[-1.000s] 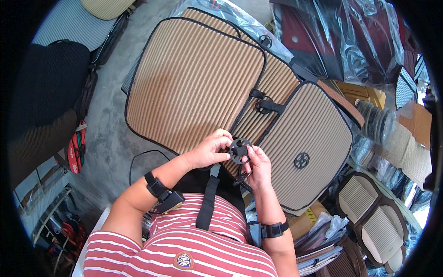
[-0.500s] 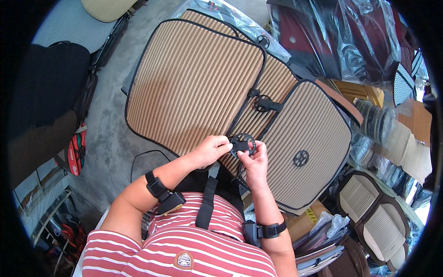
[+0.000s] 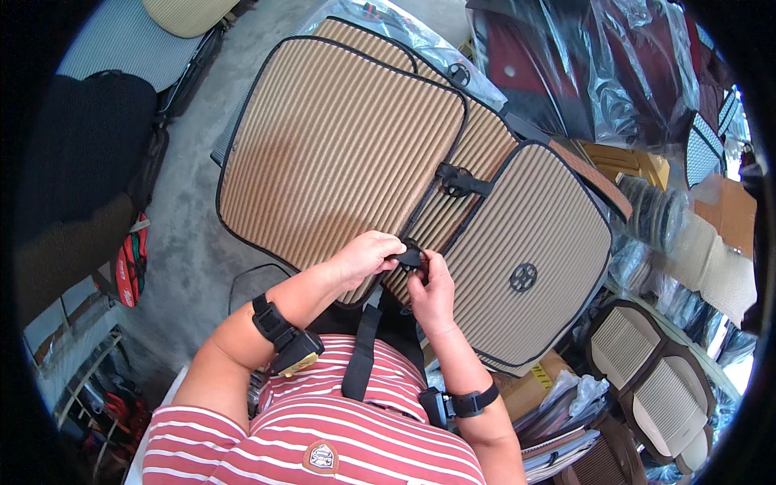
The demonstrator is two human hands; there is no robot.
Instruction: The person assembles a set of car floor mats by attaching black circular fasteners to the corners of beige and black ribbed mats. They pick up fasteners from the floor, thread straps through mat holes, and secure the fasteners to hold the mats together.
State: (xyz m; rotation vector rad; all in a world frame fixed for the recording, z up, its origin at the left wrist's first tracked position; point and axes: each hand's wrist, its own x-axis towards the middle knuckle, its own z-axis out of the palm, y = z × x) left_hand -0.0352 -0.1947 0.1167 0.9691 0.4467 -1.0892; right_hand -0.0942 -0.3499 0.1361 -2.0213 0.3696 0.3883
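Between my hands is a black spoked plastic disc with a black strap point(image 3: 410, 259). My left hand point(image 3: 364, 260) pinches the strap from the left. On the other side, my right hand point(image 3: 434, 293) has its fingers closed on the disc, which is tilted and partly hidden by them. Below lie tan ribbed seat covers with black edging: a large seat cover panel point(image 3: 339, 137) and a smaller panel point(image 3: 550, 234) to its right. Another strapped disc point(image 3: 459, 182) bridges the gap between them. A loose spoked disc point(image 3: 523, 278) rests on the smaller panel.
A plastic-wrapped dark red stack point(image 3: 566, 73) stands at the back right. Beige and brown seat covers point(image 3: 647, 372) lie at the lower right, near a cardboard box point(image 3: 529, 380). On the left are a black-covered seat point(image 3: 97, 153) and a red bag point(image 3: 131, 263).
The disc in my hands has turned from facing up to a tilted, partly covered position. My right hand has moved slightly left, closer to my left hand.
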